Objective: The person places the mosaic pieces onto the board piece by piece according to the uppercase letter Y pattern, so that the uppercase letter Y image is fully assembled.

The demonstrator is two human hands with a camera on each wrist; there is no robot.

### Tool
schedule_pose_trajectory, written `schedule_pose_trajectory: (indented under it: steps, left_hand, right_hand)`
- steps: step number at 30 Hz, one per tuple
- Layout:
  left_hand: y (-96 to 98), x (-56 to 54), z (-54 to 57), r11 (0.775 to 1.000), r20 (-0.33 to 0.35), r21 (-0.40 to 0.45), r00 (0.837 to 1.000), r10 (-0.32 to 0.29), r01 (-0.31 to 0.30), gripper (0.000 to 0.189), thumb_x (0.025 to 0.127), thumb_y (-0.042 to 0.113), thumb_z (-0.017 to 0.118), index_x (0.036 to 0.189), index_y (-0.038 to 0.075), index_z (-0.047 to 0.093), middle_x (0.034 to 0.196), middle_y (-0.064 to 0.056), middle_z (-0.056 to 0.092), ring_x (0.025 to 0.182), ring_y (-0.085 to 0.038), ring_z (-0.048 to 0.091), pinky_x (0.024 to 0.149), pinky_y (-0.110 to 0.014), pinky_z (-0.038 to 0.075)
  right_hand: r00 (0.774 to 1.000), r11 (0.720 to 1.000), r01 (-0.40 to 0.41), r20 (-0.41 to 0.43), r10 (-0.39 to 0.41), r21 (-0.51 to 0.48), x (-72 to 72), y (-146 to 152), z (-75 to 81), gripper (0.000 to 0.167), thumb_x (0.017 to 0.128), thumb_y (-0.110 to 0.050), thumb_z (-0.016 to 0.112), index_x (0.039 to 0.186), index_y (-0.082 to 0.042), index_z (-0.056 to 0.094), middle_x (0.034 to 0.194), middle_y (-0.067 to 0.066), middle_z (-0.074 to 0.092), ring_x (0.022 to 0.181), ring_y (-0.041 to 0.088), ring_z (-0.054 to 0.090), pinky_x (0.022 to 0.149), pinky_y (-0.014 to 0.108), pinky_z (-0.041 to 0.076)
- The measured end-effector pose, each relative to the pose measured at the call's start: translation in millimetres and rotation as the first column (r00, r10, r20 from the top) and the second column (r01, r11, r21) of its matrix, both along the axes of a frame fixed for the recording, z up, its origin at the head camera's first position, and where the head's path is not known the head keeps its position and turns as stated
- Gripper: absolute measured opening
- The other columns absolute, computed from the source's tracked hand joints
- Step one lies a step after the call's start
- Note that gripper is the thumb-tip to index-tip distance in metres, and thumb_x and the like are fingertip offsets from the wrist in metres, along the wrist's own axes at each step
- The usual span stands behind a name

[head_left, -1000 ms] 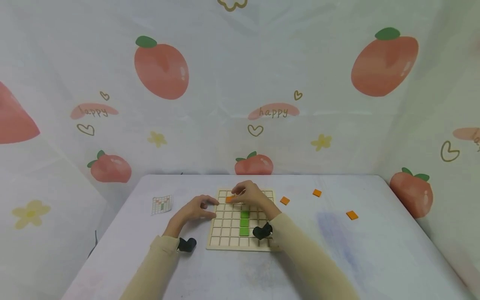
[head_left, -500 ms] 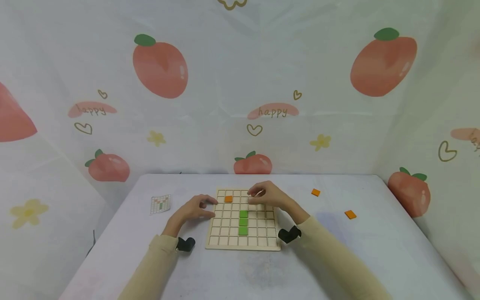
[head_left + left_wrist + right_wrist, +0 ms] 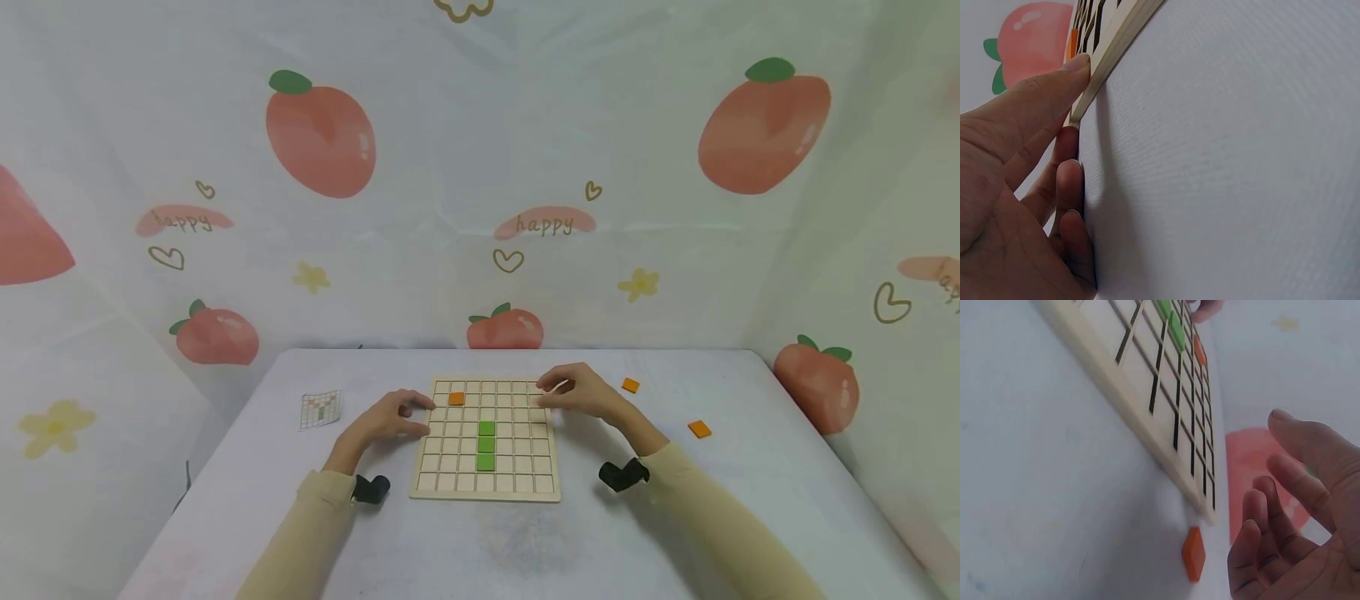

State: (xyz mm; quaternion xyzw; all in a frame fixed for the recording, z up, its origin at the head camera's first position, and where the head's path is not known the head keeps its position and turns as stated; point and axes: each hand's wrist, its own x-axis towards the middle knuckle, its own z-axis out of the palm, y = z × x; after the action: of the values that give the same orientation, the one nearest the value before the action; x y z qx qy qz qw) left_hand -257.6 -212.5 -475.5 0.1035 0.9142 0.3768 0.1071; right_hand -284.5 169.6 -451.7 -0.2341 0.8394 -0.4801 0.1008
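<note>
Wooden grid board [image 3: 522, 463], lying flat at the middle of the white table [image 3: 517, 554]; three green tiles [image 3: 486, 444] form a vertical run in its central column, and one orange tile [image 3: 457, 399] occupies a cell toward the far left corner. The left hand [image 3: 386, 417] rests against the board's left edge, thumb and fingers wide apart, the thumb tip touching the rim in the left wrist view. The right hand [image 3: 581, 392] hangs by the far right corner, its thumb held apart from gently bent fingers, its grasp empty. In the right wrist view a loose orange piece [image 3: 1194, 554] lies just beside a board corner. Farther right are two orange squares [image 3: 631, 385]; well to the left, a printed grid card [image 3: 321, 410]. Behind hangs a peach-patterned backdrop [image 3: 420, 275].
</note>
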Motion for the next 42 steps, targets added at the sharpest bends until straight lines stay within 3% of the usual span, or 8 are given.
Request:
schedule_pose_trajectory:
  steps: [8, 15, 22, 29, 36, 42]
  left_hand:
    - [1.1, -0.6, -0.3, 1.0, 0.009, -0.011, 1.0, 0.005, -0.005, 0.039, 0.08, 0.013, 0.087, 0.116, 0.012, 0.073, 0.128, -0.011, 0.061, 0.114, -0.036, 0.055, 0.1, -0.055, 0.044]
    - [1.8, -0.1, 0.6, 1.0, 0.011, 0.001, 1.0, 0.006, -0.006, 0.038, 0.08, 0.012, 0.087, 0.116, 0.012, 0.073, 0.13, -0.013, 0.06, 0.116, -0.038, 0.055, 0.1, -0.055, 0.044]
    - [1.6, -0.4, 1.0, 1.0, 0.017, 0.002, 1.0, 0.011, -0.011, 0.038, 0.08, 0.013, 0.087, 0.116, 0.012, 0.073, 0.132, -0.013, 0.059, 0.115, -0.036, 0.054, 0.099, -0.055, 0.043]
    - [0.5, 0.1, -0.6, 1.0, 0.018, -0.009, 1.0, 0.018, -0.018, 0.039, 0.08, 0.013, 0.088, 0.116, 0.013, 0.073, 0.129, -0.01, 0.06, 0.114, -0.036, 0.055, 0.099, -0.054, 0.044]
    - [0.3, 1.3, -0.3, 1.0, 0.014, 0.0, 1.0, 0.017, -0.017, 0.039, 0.08, 0.012, 0.088, 0.116, 0.012, 0.073, 0.131, -0.012, 0.059, 0.113, -0.034, 0.054, 0.098, -0.053, 0.044]
    - [0.9, 1.4, 0.7, 1.0, 0.008, 0.004, 1.0, 0.004, -0.004, 0.039, 0.08, 0.012, 0.088, 0.116, 0.011, 0.073, 0.128, -0.01, 0.061, 0.111, -0.033, 0.055, 0.097, -0.053, 0.045]
  right_hand:
    - [0.998, 0.998, 0.066, -0.021, -0.066, 0.013, -0.8, 24, -5.0, 0.029, 0.089, -0.013, 0.081, 0.111, 0.003, 0.072, 0.103, 0.013, 0.067, 0.092, 0.027, 0.066, 0.074, 0.035, 0.053]
    - [0.995, 0.995, 0.101, -0.015, -0.1, 0.018, -6.1, 38, -14.3, 0.033, 0.087, -0.009, 0.081, 0.115, 0.006, 0.069, 0.112, 0.021, 0.065, 0.095, 0.03, 0.065, 0.077, 0.037, 0.053]
    - [0.993, 0.994, 0.105, -0.048, -0.104, 0.022, -11.0, 42, -22.2, 0.038, 0.081, -0.008, 0.086, 0.112, 0.006, 0.071, 0.106, 0.017, 0.066, 0.089, 0.026, 0.062, 0.076, 0.033, 0.052]
    - [0.988, 0.992, 0.114, -0.109, -0.107, 0.059, -14.0, 36, -26.1, 0.037, 0.078, -0.009, 0.089, 0.107, 0.005, 0.072, 0.096, 0.012, 0.066, 0.086, 0.026, 0.059, 0.08, 0.038, 0.051]
    - [0.985, 0.984, 0.156, -0.091, -0.148, 0.087, -16.3, 29, -32.3, 0.035, 0.076, -0.01, 0.09, 0.104, 0.003, 0.073, 0.095, 0.008, 0.067, 0.089, 0.026, 0.059, 0.083, 0.039, 0.049]
    - [0.982, 0.979, 0.171, -0.106, -0.159, 0.111, -16.9, 28, -33.9, 0.026, 0.075, -0.007, 0.089, 0.096, 0.0, 0.074, 0.086, 0.004, 0.064, 0.081, 0.022, 0.056, 0.075, 0.035, 0.048]
